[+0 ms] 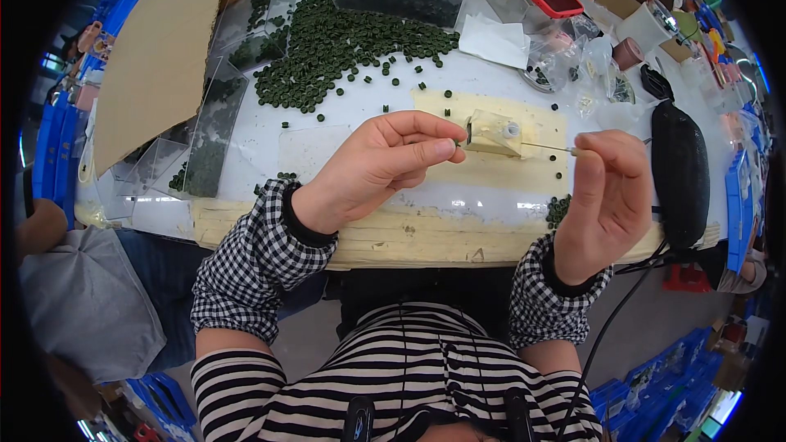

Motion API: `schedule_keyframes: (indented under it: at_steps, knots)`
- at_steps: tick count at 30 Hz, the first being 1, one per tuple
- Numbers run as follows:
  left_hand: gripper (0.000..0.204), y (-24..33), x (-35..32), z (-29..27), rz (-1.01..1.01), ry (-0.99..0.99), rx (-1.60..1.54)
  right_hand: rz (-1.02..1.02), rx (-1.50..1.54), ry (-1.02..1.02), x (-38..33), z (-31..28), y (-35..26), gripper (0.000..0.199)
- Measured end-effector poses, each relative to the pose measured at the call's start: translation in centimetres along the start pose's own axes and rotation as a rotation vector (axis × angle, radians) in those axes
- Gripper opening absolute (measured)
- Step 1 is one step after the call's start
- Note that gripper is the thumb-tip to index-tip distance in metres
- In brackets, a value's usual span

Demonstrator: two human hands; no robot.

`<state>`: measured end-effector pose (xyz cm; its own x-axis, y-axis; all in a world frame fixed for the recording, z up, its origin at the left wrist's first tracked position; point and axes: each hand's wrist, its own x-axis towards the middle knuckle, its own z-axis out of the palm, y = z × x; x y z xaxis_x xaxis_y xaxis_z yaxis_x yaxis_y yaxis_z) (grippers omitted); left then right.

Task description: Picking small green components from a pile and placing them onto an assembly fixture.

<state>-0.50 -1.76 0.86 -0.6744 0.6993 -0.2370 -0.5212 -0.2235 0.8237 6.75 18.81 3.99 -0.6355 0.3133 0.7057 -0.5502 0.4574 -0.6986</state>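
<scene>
- At the near edge of the white surface (491,82), a small cream block (494,133) sits on a pale mat, between both hands.
- The left hand (377,165) pinches a tiny dark green bead (457,142) at the block's side, likely to line it up.
- The right hand (606,196) pinches a thin needle (547,147) aimed level into the block.
- A heap of green beads (344,41) lies beyond, within reach.
</scene>
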Motion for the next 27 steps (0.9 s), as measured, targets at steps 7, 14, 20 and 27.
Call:
schedule_keyframes:
  at_steps: [7, 14, 20, 27]
  knots:
    - [0.022, 0.3, -0.2, 0.4, 0.0, -0.018, 0.042, 0.226, 0.309, -0.161, -1.0, 1.9, 1.8, 0.008]
    - [0.017, 0.2, -0.2, 0.3, 0.009, -0.048, 0.031, 0.322, 0.421, -0.262, -1.2, 2.5, 1.8, 0.01]
    - [0.016, 0.1, -0.2, 0.2, 0.016, -0.039, 0.053, 0.37, 0.436, -0.288, -1.2, 2.8, 1.3, 0.016]
    - [0.016, -0.1, -0.2, 0.1, 0.019, -0.03, 0.057, 0.339, 0.393, -0.33, -1.2, 2.6, 1.6, 0.016]
